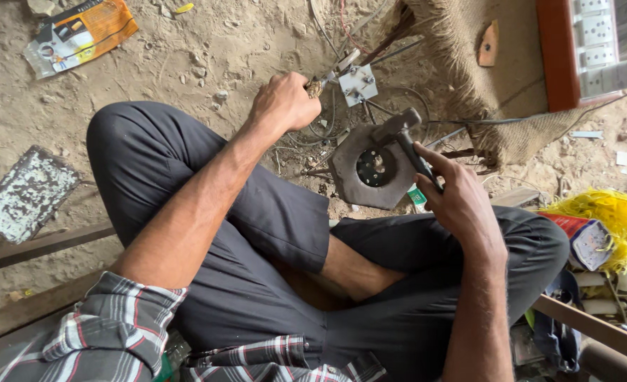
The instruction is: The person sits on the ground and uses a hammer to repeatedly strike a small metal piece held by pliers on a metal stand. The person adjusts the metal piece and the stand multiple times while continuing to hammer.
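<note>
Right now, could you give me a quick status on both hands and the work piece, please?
Left hand gripping a small tool beside the white bracket. Right hand holding hammer over the grey metal plate. Loose wires lie around the plate.

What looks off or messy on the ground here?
Loose wires lie tangled in the dirt beside the hexagonal metal plate, and a torn printed package lies on the sand at upper left. The burlap sack edge is frayed.

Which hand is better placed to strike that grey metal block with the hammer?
Right. The right hand already grips the hammer, its head just above the metal block. The left hand is closed on a small tool beside a white plate.
</note>
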